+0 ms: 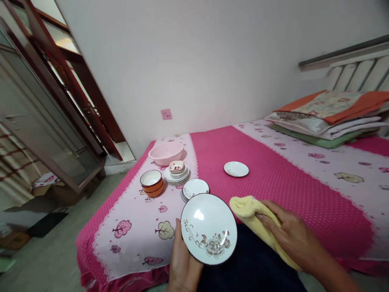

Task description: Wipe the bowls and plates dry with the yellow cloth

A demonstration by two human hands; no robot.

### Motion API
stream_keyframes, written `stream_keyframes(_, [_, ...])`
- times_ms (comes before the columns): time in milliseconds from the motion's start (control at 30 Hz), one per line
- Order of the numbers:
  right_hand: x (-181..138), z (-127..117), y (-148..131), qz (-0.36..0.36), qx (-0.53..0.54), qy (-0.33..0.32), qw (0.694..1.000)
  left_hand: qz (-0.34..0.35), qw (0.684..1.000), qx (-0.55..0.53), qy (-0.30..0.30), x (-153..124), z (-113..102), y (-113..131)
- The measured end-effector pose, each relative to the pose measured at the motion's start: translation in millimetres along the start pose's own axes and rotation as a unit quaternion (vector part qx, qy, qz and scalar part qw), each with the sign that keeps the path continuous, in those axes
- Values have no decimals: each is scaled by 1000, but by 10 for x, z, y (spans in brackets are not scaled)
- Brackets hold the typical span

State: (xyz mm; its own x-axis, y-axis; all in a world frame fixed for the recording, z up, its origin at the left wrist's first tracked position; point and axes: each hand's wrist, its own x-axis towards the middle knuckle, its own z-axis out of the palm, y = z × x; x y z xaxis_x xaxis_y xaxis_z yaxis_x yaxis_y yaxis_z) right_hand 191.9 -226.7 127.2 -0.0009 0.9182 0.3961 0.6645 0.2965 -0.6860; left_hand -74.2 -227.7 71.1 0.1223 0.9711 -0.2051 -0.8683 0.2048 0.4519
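My left hand point(182, 263) grips the lower left rim of a white plate point(208, 228) with a dark edge and a brown flower pattern, tilted up toward me. My right hand point(288, 235) is closed on a yellow cloth point(247, 209) just right of the plate; the cloth's end almost touches the plate's rim. Both are held over the near edge of a bed with a pink spread point(273, 182).
On the bed beyond lie a small stack of white plates point(195, 188), a lone small plate point(236, 168), stacked orange bowls point(151, 183), another plate stack topped by a small dish point(177, 170) and a pink basin point(166, 152). Folded bedding point(328, 115) sits far right. A wooden door frame point(69, 89) stands left.
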Motion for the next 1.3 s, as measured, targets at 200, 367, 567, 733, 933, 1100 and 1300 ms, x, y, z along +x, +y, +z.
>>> stream_keyframes(200, [24, 38, 169, 22, -12, 17, 1000, 16, 999, 4, -38, 79, -17, 118])
stream_keyframes(367, [-34, -77, 340, 51, -14, 39, 998, -16, 992, -11, -128, 164, -118, 270])
stream_keyframes(567, [-104, -154, 357, 57, 0, 59, 997, -13, 996, 6, -86, 138, -167, 257])
stream_keyframes(733, [-147, -161, 384, 60, 14, 55, 997, 1, 1000, 22, -17, 126, -57, 82])
stream_keyframes(933, [-132, -54, 487, 105, 56, 67, 991, -7, 999, 28, 40, 164, 96, -72])
stream_keyframes(1100, [67, 266, 372, 192, 259, 61, 945, -63, 998, 19, -5, 213, 93, -191])
stream_keyframes(1300, [489, 620, 162, 274, 471, -16, 838, -118, 991, 16, -61, 346, 78, -300])
